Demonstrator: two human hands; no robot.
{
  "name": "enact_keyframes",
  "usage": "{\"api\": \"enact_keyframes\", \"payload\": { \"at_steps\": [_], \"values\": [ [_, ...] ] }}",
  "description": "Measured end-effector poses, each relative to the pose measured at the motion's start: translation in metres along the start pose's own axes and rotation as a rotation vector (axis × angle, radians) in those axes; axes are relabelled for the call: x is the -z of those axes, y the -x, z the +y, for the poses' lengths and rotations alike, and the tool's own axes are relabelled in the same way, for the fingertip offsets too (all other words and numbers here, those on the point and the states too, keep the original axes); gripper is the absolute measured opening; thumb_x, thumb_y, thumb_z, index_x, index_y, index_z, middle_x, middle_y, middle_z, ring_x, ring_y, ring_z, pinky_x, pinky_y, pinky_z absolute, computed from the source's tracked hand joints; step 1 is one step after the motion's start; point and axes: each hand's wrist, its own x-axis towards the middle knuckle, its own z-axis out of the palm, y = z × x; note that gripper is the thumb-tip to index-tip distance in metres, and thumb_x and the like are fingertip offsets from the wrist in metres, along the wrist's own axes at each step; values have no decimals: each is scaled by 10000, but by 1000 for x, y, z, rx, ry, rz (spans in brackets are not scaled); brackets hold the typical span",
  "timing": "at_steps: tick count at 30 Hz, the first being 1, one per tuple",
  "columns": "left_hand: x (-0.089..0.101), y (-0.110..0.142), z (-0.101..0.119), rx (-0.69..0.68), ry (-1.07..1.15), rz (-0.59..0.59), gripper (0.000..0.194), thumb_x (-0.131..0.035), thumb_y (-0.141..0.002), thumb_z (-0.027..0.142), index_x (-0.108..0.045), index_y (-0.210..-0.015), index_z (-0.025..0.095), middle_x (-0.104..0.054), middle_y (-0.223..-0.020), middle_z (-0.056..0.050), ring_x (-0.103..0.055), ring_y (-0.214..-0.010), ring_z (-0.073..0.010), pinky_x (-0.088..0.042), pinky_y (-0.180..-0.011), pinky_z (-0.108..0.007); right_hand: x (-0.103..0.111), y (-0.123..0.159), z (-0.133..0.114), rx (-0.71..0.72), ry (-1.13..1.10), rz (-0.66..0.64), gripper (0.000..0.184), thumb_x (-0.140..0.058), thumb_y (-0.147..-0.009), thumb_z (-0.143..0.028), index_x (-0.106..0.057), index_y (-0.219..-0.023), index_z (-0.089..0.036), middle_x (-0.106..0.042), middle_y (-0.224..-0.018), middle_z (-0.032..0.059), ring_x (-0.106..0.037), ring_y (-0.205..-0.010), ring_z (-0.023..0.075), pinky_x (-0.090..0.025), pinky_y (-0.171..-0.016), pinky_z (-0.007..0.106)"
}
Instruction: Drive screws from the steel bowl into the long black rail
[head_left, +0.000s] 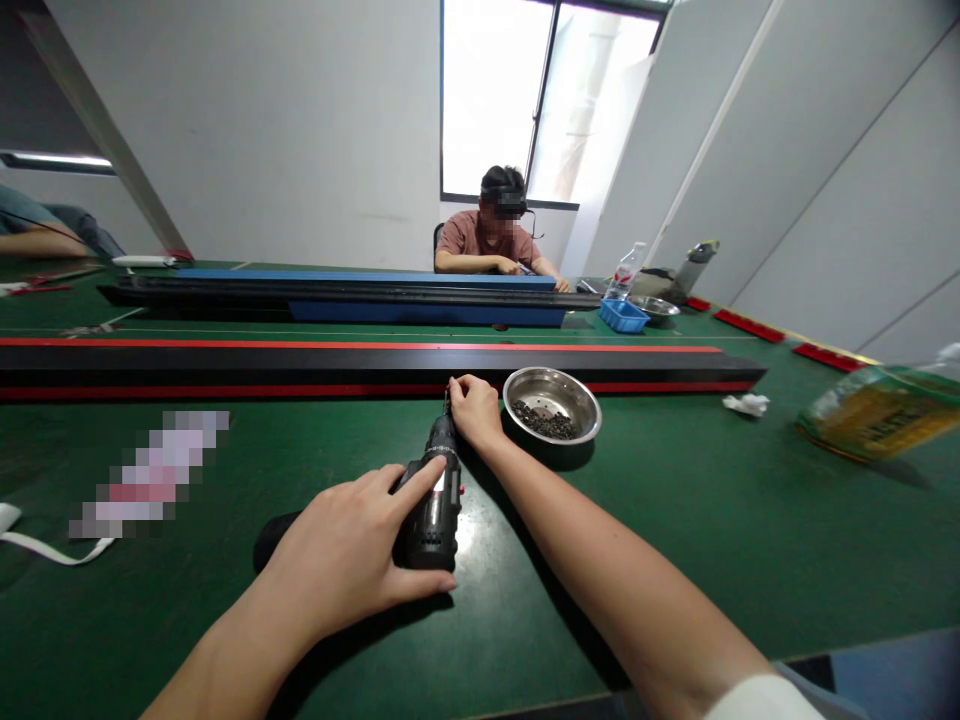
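My left hand (352, 545) grips a black cordless drill (433, 520) that lies on its side on the green table, bit pointing away from me. My right hand (475, 408) pinches at the tip of the drill's bit, against the near side of a long black bar (360, 370) with red edges. Whatever sits between those fingertips is too small and hidden to make out. Just right of that hand stands a steel bowl (592, 425) with many small dark pieces (546, 422) inside, probably screws.
A crumpled white tissue (746, 405) and a yellow-green plastic bottle (885, 410) are at the right. On the left lies a blurred-out card (161, 470) with a white strap. Farther back are another long bar (360, 290), a blue basket (623, 316) and a seated co-worker (480, 240).
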Motion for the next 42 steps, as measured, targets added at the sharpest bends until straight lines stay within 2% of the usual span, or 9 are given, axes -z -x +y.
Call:
{"api": "enact_keyframes", "payload": {
  "at_steps": [6, 11, 15, 20, 24, 28, 32, 35, 42],
  "values": [
    [1, 1, 1, 6, 15, -12, 1079, -775, -740, 752, -344, -1672, 418, -678, -1451, -120, -726, -1175, -372, -584, -981, -500, -2, -10, 8, -82, -105, -119, 356, -566, -1058, -360, -803, -864, -177, -813, -835, 64, -735, -674, 156, -489, -663, 221],
    [1, 1, 1, 2, 7, -3, 1087, -759, -738, 782, -345, -1671, 412, -683, -1440, -111, -725, -1180, -374, -592, -988, -516, -4, -17, 11, -86, -78, -155, 342, -606, -1033, -338, -796, -799, -176, -807, -796, 56, -730, -692, 147, -471, -665, 213],
    [2, 1, 2, 2, 10, -12, 1094, -757, -736, 794, -340, -1673, 413, -681, -1444, -112, -720, -1193, -377, -594, -989, -523, -6, -20, 15, -94, -108, -192, 332, -588, -1039, -324, -796, -831, -168, -807, -809, 48, -702, -627, 131, -458, -627, 214],
    [2, 1, 2, 10, 10, -9, 1110, -768, -727, 793, -336, -1676, 413, -674, -1463, -119, -719, -1205, -386, -590, -1004, -524, -6, -21, 16, -85, -92, -209, 338, -568, -1042, -347, -810, -876, -178, -805, -808, 46, -717, -658, 145, -472, -652, 216],
    [2, 1, 2, 9, 11, -16, 1106, -763, -729, 795, -338, -1675, 412, -677, -1458, -112, -720, -1204, -384, -591, -1002, -526, -3, -16, 13, -83, -79, -144, 399, -508, -1045, -333, -807, -835, -172, -805, -811, 73, -738, -704, 173, -502, -715, 230],
    [3, 0, 3, 11, 8, -18, 1106, -762, -730, 796, -339, -1676, 408, -676, -1460, -119, -719, -1208, -386, -591, -1003, -525, 0, -9, 10, -23, -130, -44, 361, -511, -1035, -346, -821, -932, -192, -819, -901, 62, -746, -744, 183, -511, -743, 241],
    [4, 0, 4, -4, 1, -8, 1098, -756, -734, 804, -356, -1670, 393, -694, -1422, -124, -735, -1167, -383, -603, -979, -528, 0, -6, 9, 40, -146, -43, 354, -544, -1031, -391, -838, -956, -209, -804, -837, 43, -749, -763, 196, -504, -754, 249],
    [3, 0, 3, -6, -14, 6, 1105, -742, -730, 829, -346, -1672, 406, -701, -1411, -124, -743, -1151, -387, -612, -959, -530, -1, -6, 10, 20, -134, -35, 386, -533, -1038, -416, -843, -943, -208, -796, -799, 50, -750, -753, 202, -505, -759, 257],
    [-1, -4, 0, -6, -58, 26, 1093, -693, -746, 870, -330, -1674, 419, -704, -1408, -126, -751, -1134, -383, -623, -912, -507, -6, -11, 15, -44, -188, 12, 417, -492, -1045, -400, -840, -924, -206, -829, -912, 79, -758, -735, 210, -540, -760, 269]
  ]
}}
